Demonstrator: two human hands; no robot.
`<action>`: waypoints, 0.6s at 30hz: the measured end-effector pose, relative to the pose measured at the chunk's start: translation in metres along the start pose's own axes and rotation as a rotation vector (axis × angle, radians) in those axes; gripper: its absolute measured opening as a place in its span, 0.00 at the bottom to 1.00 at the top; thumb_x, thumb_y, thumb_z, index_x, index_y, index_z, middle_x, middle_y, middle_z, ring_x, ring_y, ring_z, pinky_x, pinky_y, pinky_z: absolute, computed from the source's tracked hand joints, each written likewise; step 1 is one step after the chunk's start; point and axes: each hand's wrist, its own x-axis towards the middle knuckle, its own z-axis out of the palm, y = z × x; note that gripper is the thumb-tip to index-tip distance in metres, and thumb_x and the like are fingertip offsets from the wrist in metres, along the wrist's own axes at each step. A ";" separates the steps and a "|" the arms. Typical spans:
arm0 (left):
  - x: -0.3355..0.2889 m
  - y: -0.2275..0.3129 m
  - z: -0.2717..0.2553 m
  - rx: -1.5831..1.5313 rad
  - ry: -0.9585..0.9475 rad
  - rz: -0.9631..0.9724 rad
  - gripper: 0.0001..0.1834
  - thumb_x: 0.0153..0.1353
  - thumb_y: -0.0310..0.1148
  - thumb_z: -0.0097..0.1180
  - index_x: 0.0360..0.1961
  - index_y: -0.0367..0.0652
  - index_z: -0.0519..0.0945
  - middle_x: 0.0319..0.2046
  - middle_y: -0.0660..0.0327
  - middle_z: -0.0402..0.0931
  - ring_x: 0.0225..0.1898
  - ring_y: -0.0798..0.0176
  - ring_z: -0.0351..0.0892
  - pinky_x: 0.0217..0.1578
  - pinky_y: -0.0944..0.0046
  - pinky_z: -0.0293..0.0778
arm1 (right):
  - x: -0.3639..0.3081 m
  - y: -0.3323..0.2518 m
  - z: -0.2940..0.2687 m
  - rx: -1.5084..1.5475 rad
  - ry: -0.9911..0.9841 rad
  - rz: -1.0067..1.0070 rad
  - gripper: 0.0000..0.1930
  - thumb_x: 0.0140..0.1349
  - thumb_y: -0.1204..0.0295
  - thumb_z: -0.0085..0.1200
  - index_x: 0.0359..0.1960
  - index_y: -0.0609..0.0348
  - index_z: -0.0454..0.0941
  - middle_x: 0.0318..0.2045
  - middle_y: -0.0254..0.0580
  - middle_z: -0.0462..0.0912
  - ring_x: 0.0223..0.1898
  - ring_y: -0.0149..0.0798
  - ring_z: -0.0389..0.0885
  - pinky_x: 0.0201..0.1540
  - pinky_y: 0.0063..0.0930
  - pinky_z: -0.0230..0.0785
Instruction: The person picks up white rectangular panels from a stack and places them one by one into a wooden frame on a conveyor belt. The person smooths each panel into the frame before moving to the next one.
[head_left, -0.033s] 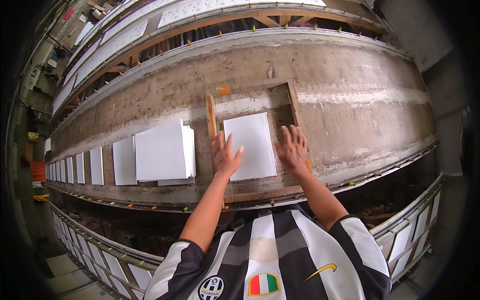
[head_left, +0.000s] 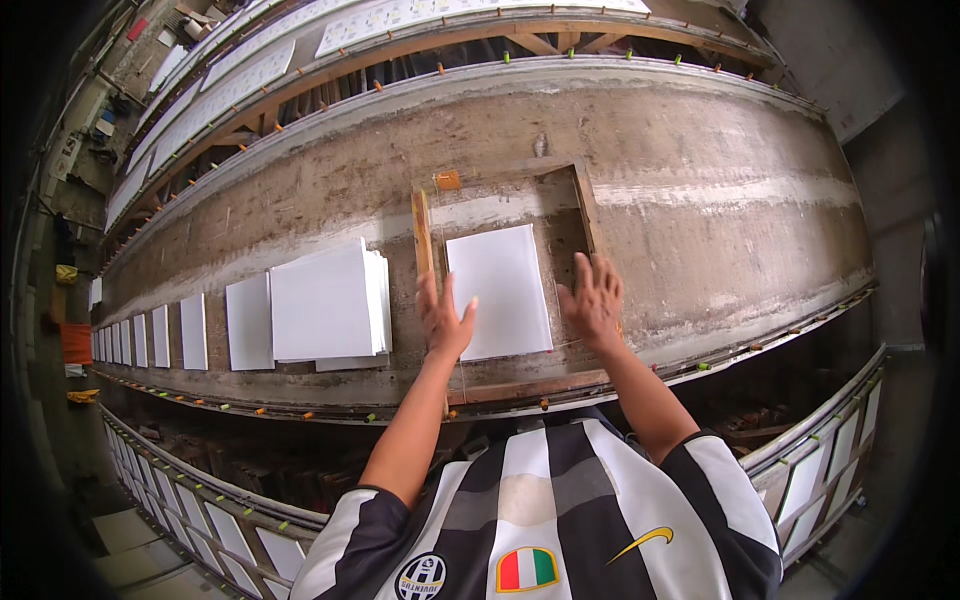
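A white sheet [head_left: 500, 285] lies on the long brown table, inside a rectangular wooden frame [head_left: 587, 205]. My left hand [head_left: 446, 318] is open, its thumb and fingers spread, over the frame's left bar and the sheet's left edge. Beyond the sheet's right edge, my right hand [head_left: 594, 308] is open too, its fingers pointing away from me beside the frame's right bar. Neither hand holds anything. Whether the fingertips press on the frame or hover just above it, I cannot tell. An orange patch [head_left: 447, 180] sits on the frame's far left corner.
Left of the frame stands a stack of white sheets [head_left: 320, 305], with a row of single sheets [head_left: 193, 330] stretching farther left. Small coloured pegs line the edges of the table [head_left: 720, 250]. Another long table [head_left: 480, 15] carries printed sheets at the back.
My left hand has shifted slightly left and toward me. My right hand has moved a little right, toward the frame's right bar. The sheet and frame stay put.
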 end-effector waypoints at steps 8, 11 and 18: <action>-0.052 -0.013 -0.033 -0.129 -0.206 -0.541 0.37 0.70 0.57 0.49 0.71 0.43 0.63 0.65 0.46 0.66 0.59 0.39 0.75 0.55 0.44 0.75 | -0.048 0.046 -0.018 -0.005 -0.294 0.294 0.43 0.60 0.63 0.64 0.74 0.56 0.54 0.51 0.55 0.79 0.50 0.58 0.81 0.45 0.51 0.76; -0.053 -0.018 -0.026 -0.158 -0.186 -0.518 0.36 0.72 0.55 0.47 0.70 0.40 0.65 0.64 0.45 0.68 0.61 0.40 0.73 0.59 0.45 0.72 | -0.051 0.051 -0.015 0.030 -0.293 0.258 0.42 0.61 0.66 0.61 0.75 0.60 0.52 0.47 0.57 0.81 0.45 0.58 0.83 0.44 0.51 0.77; -0.050 -0.019 -0.024 -0.189 -0.150 -0.495 0.34 0.74 0.53 0.44 0.71 0.40 0.64 0.64 0.45 0.69 0.61 0.40 0.73 0.59 0.46 0.72 | -0.051 0.056 -0.014 0.059 -0.213 0.206 0.40 0.60 0.73 0.56 0.74 0.64 0.54 0.42 0.59 0.83 0.42 0.59 0.84 0.44 0.50 0.77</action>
